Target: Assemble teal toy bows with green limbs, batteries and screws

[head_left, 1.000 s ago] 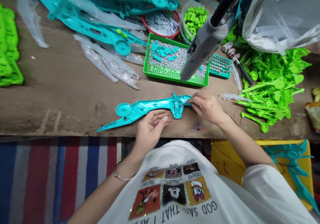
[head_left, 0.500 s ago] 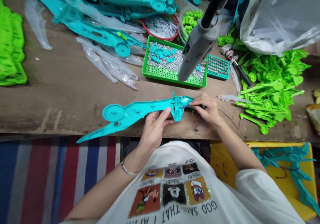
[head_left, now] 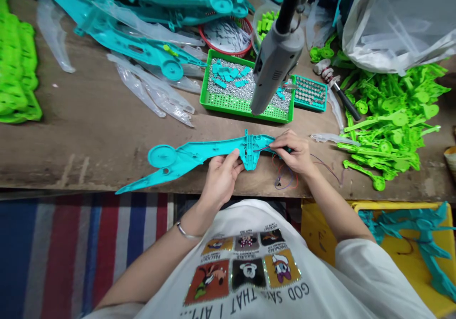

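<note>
A long turquoise plastic toy sword half [head_left: 210, 150] lies across in front of me, its inner ribs facing up and its pointed end to the left. My left hand [head_left: 223, 174] is closed on its lower edge near the crosspiece, thumb on top. My right hand [head_left: 294, 151] pinches thin wires [head_left: 263, 148] over the right end of the shell, fingers partly hiding that end. Loose red and purple wires [head_left: 285, 178] curl on the table below the right hand, with a small dark end piece among them.
A grey electric screwdriver [head_left: 274, 67] hangs over a green tray [head_left: 245, 112] of screws and turquoise bits. Beside it sits a box of small round parts [head_left: 309, 93]. Lime-green parts [head_left: 388, 124] pile up at right; clear plastic pieces [head_left: 153, 91] and turquoise shells [head_left: 117, 38] lie back left.
The shell's left pointed end has risen slightly as the piece tilts a little. Both hands keep their holds, and the right hand stays at the wires. The view has shifted slightly.
</note>
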Motion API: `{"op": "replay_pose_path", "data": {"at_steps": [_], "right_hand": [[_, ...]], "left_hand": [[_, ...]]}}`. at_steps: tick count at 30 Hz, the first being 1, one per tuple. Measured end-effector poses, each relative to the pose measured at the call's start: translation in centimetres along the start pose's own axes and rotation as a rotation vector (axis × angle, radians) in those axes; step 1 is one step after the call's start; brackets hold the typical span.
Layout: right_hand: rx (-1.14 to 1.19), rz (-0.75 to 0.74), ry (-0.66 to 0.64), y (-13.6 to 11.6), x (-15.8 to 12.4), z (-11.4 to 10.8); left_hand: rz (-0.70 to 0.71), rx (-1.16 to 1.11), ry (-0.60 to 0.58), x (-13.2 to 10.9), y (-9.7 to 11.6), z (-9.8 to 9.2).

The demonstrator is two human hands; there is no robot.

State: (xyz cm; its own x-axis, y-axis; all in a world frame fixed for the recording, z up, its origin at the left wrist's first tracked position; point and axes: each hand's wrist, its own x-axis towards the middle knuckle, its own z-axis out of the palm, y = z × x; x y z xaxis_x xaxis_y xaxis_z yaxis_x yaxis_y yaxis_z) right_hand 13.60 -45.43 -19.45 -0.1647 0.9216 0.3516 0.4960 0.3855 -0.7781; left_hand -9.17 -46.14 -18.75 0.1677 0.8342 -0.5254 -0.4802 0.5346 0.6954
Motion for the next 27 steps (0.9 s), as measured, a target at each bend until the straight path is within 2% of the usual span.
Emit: {"op": "replay_pose_path", "data": {"at_steps": [4, 7, 9, 11, 12, 13, 15, 17, 19, 22, 27], "right_hand": [[-0.039, 0.042, -0.037, -0.1, 0.1, 0.1], [-0.059, 0.056, -0.062, 0.0, 0.1, 0.3], [-0.062, 0.037, -0.065, 0.0, 0.1, 0.5], [-0.063, 0.014, -0.077, 0.0, 0.1, 0.6], [-0.068, 0.006, -0.089, 0.0, 0.2, 0.6], [-0.076, 0.003, -0.103, 0.0, 0.2, 0.7], [-0.095, 0.008, -0.131, -0.1, 0.3, 0.8], [-0.109, 0.005, -0.142, -0.1, 0.4, 0.9], [-0.116, -0.01, -0.139, -0.1, 0.4, 1.0], [-0.12, -0.046, -0.12, -0.1, 0.3, 1.1], [-0.135, -0.046, -0.13, 0.0, 0.2, 1.3]], "left_hand": [[-0.016, 0.005, -0.024, 0.2, -0.2, 0.0], [-0.05, 0.052, -0.044, 0.1, -0.1, -0.8], [-0.128, 0.191, -0.072, -0.1, 0.4, -1.9], [-0.204, 0.436, -0.134, -0.3, 1.3, -3.3], [-0.19, 0.574, -0.16, -0.4, 1.8, -3.9], [-0.117, 0.714, -0.171, -0.4, 2.4, -4.3], [0.186, 0.992, -0.15, -0.2, 3.6, -4.5], [0.535, 1.288, -0.132, 0.2, 4.3, -4.0], [0.725, 1.569, -0.159, 0.8, 4.6, -3.0], [0.75, 1.81, -0.162, 1.5, 4.4, -1.6], [0.684, 1.859, -0.125, 2.4, 3.6, -0.5]]}}
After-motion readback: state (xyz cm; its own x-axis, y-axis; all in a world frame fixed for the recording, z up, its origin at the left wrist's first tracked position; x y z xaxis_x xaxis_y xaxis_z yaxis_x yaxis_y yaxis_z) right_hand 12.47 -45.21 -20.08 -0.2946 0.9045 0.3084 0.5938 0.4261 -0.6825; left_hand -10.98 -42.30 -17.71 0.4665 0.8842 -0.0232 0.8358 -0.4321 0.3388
